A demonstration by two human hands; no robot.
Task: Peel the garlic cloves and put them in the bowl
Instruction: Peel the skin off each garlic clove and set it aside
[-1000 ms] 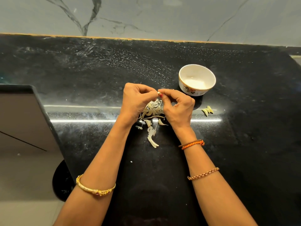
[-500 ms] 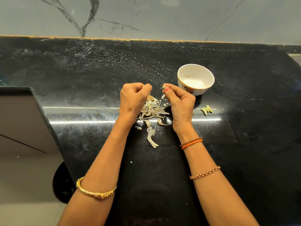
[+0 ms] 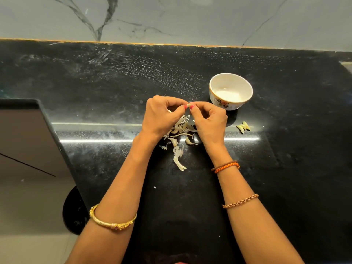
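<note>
A: Nearest us, what's there?

B: Two forearms reaching up the black tabletop (image 3: pixel 285 168), a gold bangle (image 3: pixel 112 222) on the left one, an orange thread band (image 3: pixel 226 166) and a bead chain (image 3: pixel 240 201) on the right.

A: And between the wrists?

B: A heap of garlic skins (image 3: pixel 180 136), with loose strips trailing toward 6 o'clock. A few unpeeled cloves (image 3: pixel 188 141) lie among them, directly under the hands.

A: The hands themselves?

B: Left hand (image 3: pixel 162 116) and right hand (image 3: pixel 209 121) meet above the heap. Each grip is narrow: thumb and fingertips of both pinch one garlic clove (image 3: pixel 188 105), only its pale tip showing between the painted nails. It sits at the 12 o'clock edge of the two grips, raised off the tabletop.

A: Anything else in the left hand?

B: Something pale pokes out below its fingers; I cannot tell what.

A: Peeled ones?

B: A small cluster of peeled cloves (image 3: pixel 243 127) lies on the tabletop at 3 o'clock of the right hand, apart from it.

A: And the bowl?

B: The white bowl (image 3: pixel 217 86) with a flower print stands at 1 o'clock of the hands, just beyond the right knuckles. Behind it, the marble wall (image 3: pixel 190 18).
</note>
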